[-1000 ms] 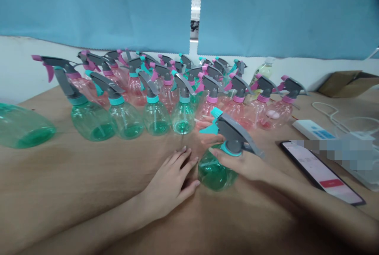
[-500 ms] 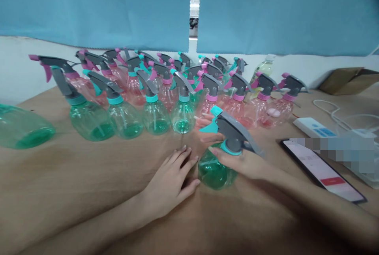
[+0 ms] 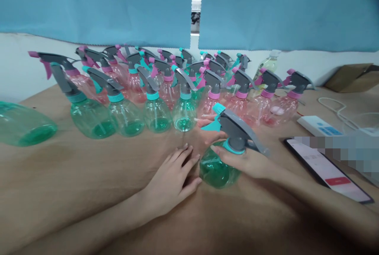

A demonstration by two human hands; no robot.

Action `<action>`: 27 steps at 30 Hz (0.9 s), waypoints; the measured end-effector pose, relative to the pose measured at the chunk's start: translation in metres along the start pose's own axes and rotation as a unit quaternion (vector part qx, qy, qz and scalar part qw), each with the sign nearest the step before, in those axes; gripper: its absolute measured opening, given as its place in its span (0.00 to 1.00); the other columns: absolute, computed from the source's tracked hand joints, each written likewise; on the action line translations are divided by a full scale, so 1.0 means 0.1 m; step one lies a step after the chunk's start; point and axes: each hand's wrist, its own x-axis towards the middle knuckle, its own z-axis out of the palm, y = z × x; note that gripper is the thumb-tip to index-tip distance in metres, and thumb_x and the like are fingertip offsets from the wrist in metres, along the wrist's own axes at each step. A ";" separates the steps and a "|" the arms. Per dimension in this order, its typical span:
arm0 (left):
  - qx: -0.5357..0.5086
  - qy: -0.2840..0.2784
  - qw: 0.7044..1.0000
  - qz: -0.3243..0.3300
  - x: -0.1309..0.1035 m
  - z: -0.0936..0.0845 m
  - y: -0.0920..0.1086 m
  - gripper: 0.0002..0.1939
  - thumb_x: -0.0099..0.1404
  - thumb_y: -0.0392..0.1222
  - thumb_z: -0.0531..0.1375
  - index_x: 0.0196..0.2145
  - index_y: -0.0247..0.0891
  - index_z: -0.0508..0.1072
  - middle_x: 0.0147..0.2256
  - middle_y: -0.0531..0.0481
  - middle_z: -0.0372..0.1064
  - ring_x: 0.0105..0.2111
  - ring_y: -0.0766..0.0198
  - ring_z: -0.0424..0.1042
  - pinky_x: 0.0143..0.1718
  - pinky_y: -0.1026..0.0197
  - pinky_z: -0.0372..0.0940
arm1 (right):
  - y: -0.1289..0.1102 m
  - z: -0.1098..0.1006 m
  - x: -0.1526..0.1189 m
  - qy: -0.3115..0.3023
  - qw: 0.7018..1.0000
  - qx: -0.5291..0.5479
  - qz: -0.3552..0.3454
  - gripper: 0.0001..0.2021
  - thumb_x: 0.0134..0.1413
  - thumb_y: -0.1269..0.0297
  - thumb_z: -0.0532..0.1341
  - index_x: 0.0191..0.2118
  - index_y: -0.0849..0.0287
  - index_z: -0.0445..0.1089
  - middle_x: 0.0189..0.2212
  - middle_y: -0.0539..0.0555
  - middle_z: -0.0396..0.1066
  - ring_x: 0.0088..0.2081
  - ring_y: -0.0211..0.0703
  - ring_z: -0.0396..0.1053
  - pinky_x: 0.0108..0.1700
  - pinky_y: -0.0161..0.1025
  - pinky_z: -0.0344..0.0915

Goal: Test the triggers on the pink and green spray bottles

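In the head view my right hand (image 3: pixel 251 162) is wrapped around a green see-through spray bottle (image 3: pixel 218 170) with a grey and turquoise trigger head. Its thumb lies across the bottle just below the collar, and its fingers stretch out behind it. The bottle stands on the table, nozzle pointing to the left. My left hand (image 3: pixel 171 182) rests palm down on the table to the left of this bottle, fingers spread and holding nothing. Its fingertips are close to the bottle's side; whether they touch it I cannot tell.
Rows of green bottles (image 3: pixel 157 119) and pink bottles (image 3: pixel 237 105) stand behind the hands. Another green bottle (image 3: pixel 26 126) is at the left edge. On the right are a phone (image 3: pixel 328 168), a white power strip (image 3: pixel 319 125), a white cable (image 3: pixel 340 107) and a brown box (image 3: pixel 349 77).
The camera view has shifted slightly, moving most things a little to the right in the picture. Both hands and the held bottle keep their places on the table.
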 end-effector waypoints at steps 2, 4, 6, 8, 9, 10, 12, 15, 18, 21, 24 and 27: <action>0.005 -0.001 1.000 0.002 0.00 0.00 0.00 0.28 0.68 0.52 0.51 0.59 0.31 0.57 0.60 0.38 0.51 0.61 0.50 0.47 0.58 0.47 0.50 | 0.01 0.00 0.00 -0.003 1.000 0.002 -0.004 0.26 0.52 0.67 0.56 0.58 0.51 0.53 0.52 0.53 0.65 0.41 0.41 0.71 0.47 0.41 0.69; 0.012 -0.001 1.000 0.007 0.00 0.01 0.00 0.29 0.68 0.51 0.51 0.60 0.31 0.56 0.61 0.38 0.51 0.61 0.50 0.47 0.58 0.47 0.50 | 0.02 0.00 0.00 -0.009 1.000 0.005 -0.006 0.27 0.52 0.67 0.56 0.58 0.51 0.52 0.52 0.53 0.65 0.42 0.42 0.71 0.47 0.42 0.69; 0.019 0.000 1.000 0.009 -0.01 0.02 0.00 0.29 0.68 0.52 0.51 0.60 0.31 0.56 0.61 0.38 0.51 0.61 0.50 0.47 0.58 0.46 0.49 | 0.04 -0.01 0.00 -0.017 1.000 0.008 -0.002 0.27 0.52 0.66 0.56 0.58 0.51 0.53 0.51 0.53 0.66 0.42 0.43 0.71 0.47 0.43 0.69; 0.022 0.001 1.000 0.008 -0.01 0.03 0.00 0.28 0.68 0.52 0.51 0.60 0.32 0.57 0.61 0.38 0.51 0.61 0.50 0.47 0.58 0.46 0.49 | 0.04 -0.01 -0.01 -0.019 1.000 0.008 0.000 0.26 0.52 0.66 0.56 0.58 0.51 0.53 0.50 0.53 0.67 0.41 0.43 0.72 0.47 0.43 0.69; 0.022 0.001 1.000 0.008 -0.01 0.03 0.00 0.28 0.68 0.52 0.51 0.60 0.32 0.57 0.61 0.38 0.51 0.61 0.50 0.47 0.58 0.46 0.50 | 0.05 -0.01 -0.01 -0.017 1.000 0.007 -0.002 0.26 0.52 0.66 0.56 0.58 0.51 0.54 0.50 0.53 0.67 0.41 0.43 0.72 0.47 0.44 0.69; 0.022 0.001 1.000 0.007 -0.01 0.03 0.00 0.28 0.68 0.52 0.51 0.60 0.33 0.57 0.61 0.38 0.51 0.61 0.50 0.48 0.58 0.46 0.50 | 0.05 -0.01 -0.01 -0.015 1.000 0.005 -0.005 0.26 0.52 0.67 0.56 0.58 0.51 0.54 0.49 0.54 0.67 0.41 0.44 0.72 0.47 0.44 0.69; 0.020 0.002 1.000 0.007 0.00 0.03 0.00 0.28 0.68 0.51 0.51 0.59 0.32 0.57 0.61 0.38 0.51 0.61 0.50 0.48 0.58 0.46 0.50 | 0.05 0.00 -0.02 -0.008 1.000 0.002 -0.011 0.26 0.52 0.67 0.56 0.57 0.50 0.55 0.48 0.54 0.68 0.40 0.44 0.72 0.47 0.45 0.69; 0.021 0.005 1.000 0.008 0.01 0.02 0.01 0.28 0.68 0.52 0.51 0.59 0.32 0.57 0.60 0.38 0.51 0.61 0.50 0.47 0.57 0.46 0.50 | 0.05 0.00 -0.02 -0.006 1.000 0.005 -0.008 0.27 0.52 0.67 0.56 0.59 0.50 0.53 0.46 0.54 0.70 0.40 0.45 0.72 0.47 0.47 0.69; 0.023 0.005 1.000 0.011 0.01 0.02 0.01 0.28 0.68 0.52 0.50 0.59 0.32 0.57 0.60 0.38 0.52 0.61 0.51 0.47 0.57 0.47 0.50 | 0.03 0.00 -0.02 -0.012 1.000 0.009 -0.001 0.28 0.52 0.67 0.56 0.59 0.51 0.51 0.45 0.53 0.71 0.39 0.44 0.73 0.44 0.45 0.71; 0.020 0.008 1.000 0.011 0.01 0.02 0.00 0.28 0.68 0.52 0.51 0.59 0.32 0.57 0.60 0.39 0.52 0.61 0.51 0.48 0.57 0.47 0.51 | -0.01 -0.01 0.00 -0.013 1.000 0.010 -0.011 0.28 0.51 0.70 0.56 0.58 0.50 0.52 0.50 0.53 0.67 0.40 0.43 0.73 0.44 0.42 0.71; 0.017 0.009 1.000 0.010 0.01 0.02 -0.01 0.27 0.68 0.51 0.51 0.59 0.32 0.57 0.60 0.39 0.52 0.61 0.51 0.48 0.57 0.47 0.51 | -0.02 -0.01 0.01 -0.016 1.000 0.015 -0.016 0.28 0.50 0.71 0.55 0.58 0.50 0.52 0.52 0.52 0.65 0.40 0.42 0.73 0.44 0.41 0.71; 0.016 0.004 1.000 0.009 0.01 0.02 -0.01 0.27 0.68 0.51 0.52 0.59 0.32 0.58 0.60 0.39 0.52 0.61 0.50 0.48 0.58 0.47 0.50 | -0.01 -0.02 0.01 -0.022 1.000 0.016 -0.001 0.27 0.50 0.70 0.56 0.57 0.50 0.53 0.50 0.52 0.67 0.38 0.42 0.73 0.44 0.42 0.71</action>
